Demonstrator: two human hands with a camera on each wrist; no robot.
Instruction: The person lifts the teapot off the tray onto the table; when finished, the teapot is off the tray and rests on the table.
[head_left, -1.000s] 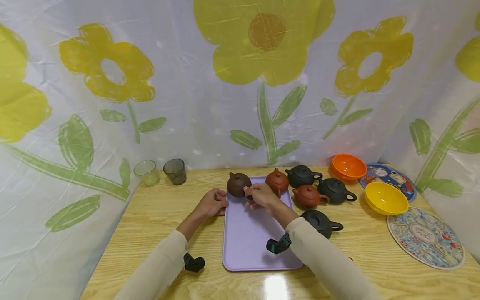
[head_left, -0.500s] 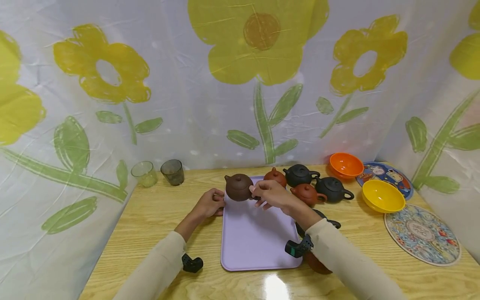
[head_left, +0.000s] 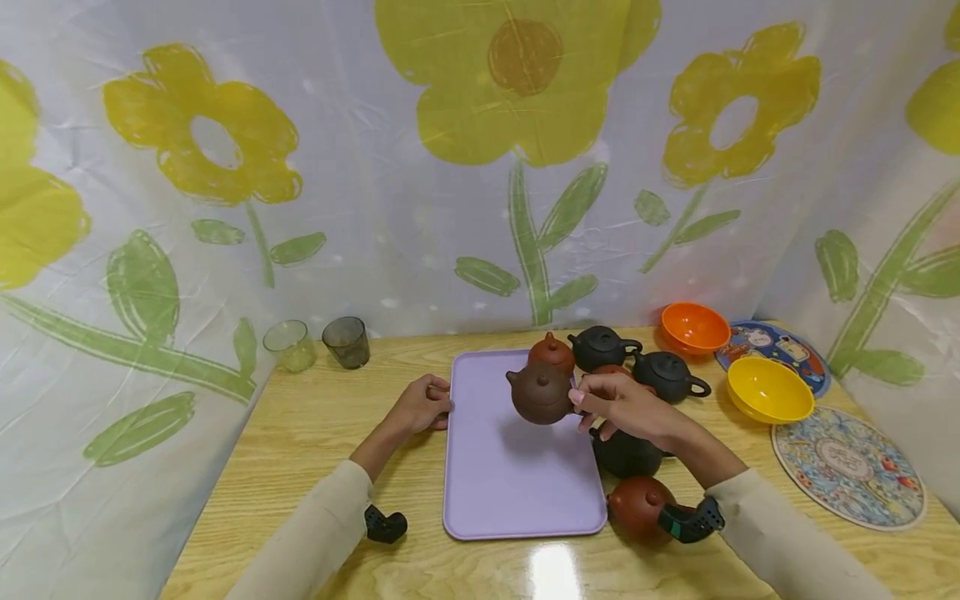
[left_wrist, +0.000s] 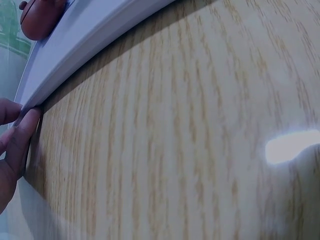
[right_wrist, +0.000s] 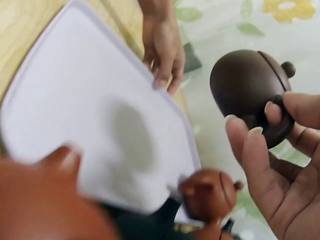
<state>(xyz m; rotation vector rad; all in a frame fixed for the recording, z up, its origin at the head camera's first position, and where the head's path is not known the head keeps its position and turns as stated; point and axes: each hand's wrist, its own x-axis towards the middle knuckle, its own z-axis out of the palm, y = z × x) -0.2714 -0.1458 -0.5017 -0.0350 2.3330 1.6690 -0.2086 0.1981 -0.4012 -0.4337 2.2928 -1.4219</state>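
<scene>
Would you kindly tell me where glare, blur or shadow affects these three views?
Head view: sharp, with glare on the table and the lifted teapot shadowing the tray. Left wrist view: a bright glare spot on the table. Right wrist view: near pot badly blurred; the teapot's shadow shows on the tray.

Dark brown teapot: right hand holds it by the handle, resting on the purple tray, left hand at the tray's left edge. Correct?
Not quite. The dark brown teapot is not resting on the purple tray: the right hand holds it lifted above the tray, its shadow falling on the bare surface below, as the head view shows. The rest stands: the left hand touches the tray's left edge.
</scene>
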